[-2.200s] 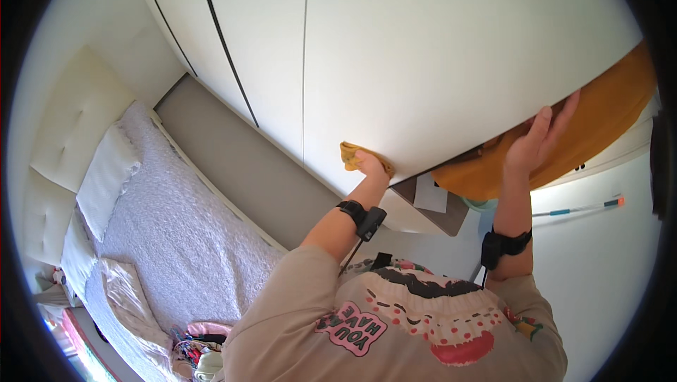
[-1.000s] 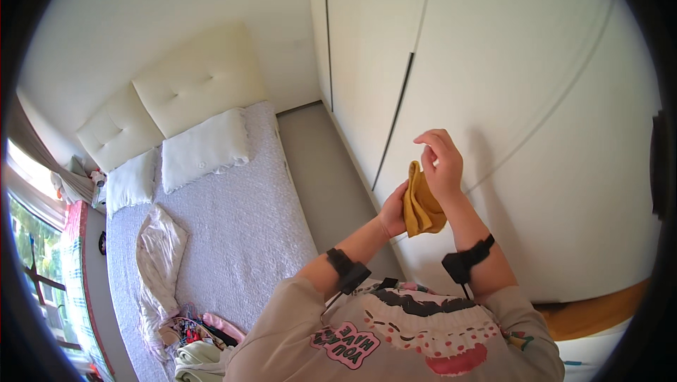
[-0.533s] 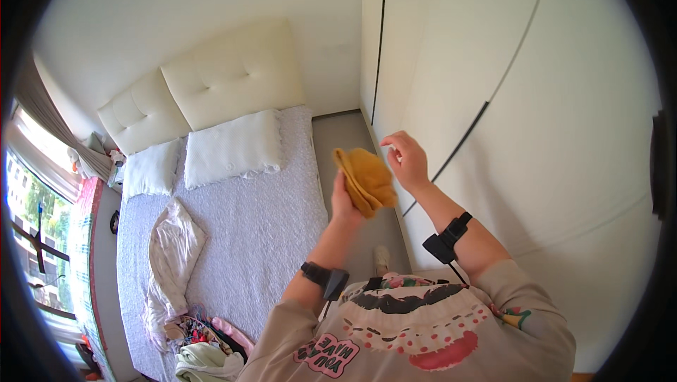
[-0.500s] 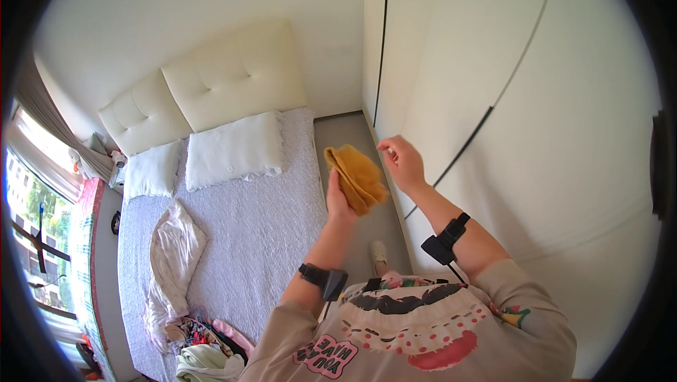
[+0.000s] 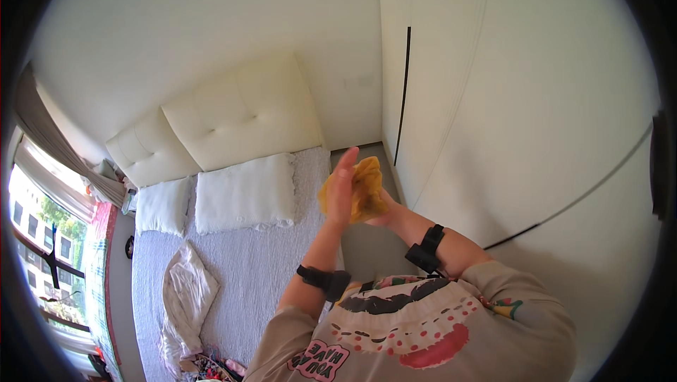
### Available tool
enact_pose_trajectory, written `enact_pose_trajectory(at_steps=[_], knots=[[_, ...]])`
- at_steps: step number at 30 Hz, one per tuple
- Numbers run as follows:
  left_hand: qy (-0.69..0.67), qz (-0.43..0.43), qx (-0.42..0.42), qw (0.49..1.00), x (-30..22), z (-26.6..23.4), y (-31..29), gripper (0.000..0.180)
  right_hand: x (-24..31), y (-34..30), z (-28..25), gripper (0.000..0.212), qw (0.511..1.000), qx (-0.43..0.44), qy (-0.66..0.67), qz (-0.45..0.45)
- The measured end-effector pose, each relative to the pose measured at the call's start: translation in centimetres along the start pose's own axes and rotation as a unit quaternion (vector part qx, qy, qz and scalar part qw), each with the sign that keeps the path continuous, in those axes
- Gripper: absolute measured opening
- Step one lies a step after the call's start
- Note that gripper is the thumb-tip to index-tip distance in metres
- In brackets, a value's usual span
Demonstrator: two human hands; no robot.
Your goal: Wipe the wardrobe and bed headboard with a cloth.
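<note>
Holding one mustard cloth (image 5: 366, 186) between two hands (image 5: 340, 196) (image 5: 383, 209).

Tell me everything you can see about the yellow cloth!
The yellow cloth is mustard-coloured and looks soft and thin, with a crumpled, folded shape and uneven edges. Some patches look darker, but I can't tell whether they're shadows or marks. It's up in the air between the person's hands: the left hand is against its left part, and the right hand is partly hidden behind its lower right. In the picture, grey floor shows below it.
</note>
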State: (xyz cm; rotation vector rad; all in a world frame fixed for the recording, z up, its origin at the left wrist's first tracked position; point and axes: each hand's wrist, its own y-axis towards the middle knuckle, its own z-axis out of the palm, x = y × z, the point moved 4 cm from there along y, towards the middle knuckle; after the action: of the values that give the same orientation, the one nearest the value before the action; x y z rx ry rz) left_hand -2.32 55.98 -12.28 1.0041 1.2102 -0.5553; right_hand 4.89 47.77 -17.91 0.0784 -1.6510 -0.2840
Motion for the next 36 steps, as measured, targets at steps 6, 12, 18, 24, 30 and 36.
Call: enact_pose_trajectory(at_steps=[6, 12, 18, 24, 30, 36], knots=[[-0.481, -0.147, -0.127, 0.855, -1.6, -2.2, 2.8, 0.068, 2.3, 5.5, 1.4, 0.049, 0.649, -0.120, 0.739, 0.135], [-0.310, -0.217, -0.115, 0.918, -5.2, -7.5, 1.8, 0.055, 8.6, 11.7, -4.9, 0.044, 0.714, -0.226, 0.651, 0.127], [-0.143, -0.282, -0.216, 0.924, -9.3, -14.9, 0.3, 0.034, 31.5, 22.8, -17.4, 0.034, 0.865, -0.468, 0.039, -0.176], [-0.030, -0.312, -0.177, 0.933, -12.6, -18.8, 2.8, 0.027, 47.3, 32.7, -25.0, 0.056, 0.374, -0.475, -0.796, -0.006], [0.040, -0.314, -0.174, 0.933, -16.0, -22.8, 4.8, 0.025, 43.6, 38.4, -24.6, 0.063, 0.439, -0.148, -0.883, 0.082], [0.163, -0.296, -0.121, 0.933, -20.0, -23.7, 7.6, 0.021, 54.7, 41.4, -30.4, 0.063, 0.369, -0.240, -0.894, 0.085]])
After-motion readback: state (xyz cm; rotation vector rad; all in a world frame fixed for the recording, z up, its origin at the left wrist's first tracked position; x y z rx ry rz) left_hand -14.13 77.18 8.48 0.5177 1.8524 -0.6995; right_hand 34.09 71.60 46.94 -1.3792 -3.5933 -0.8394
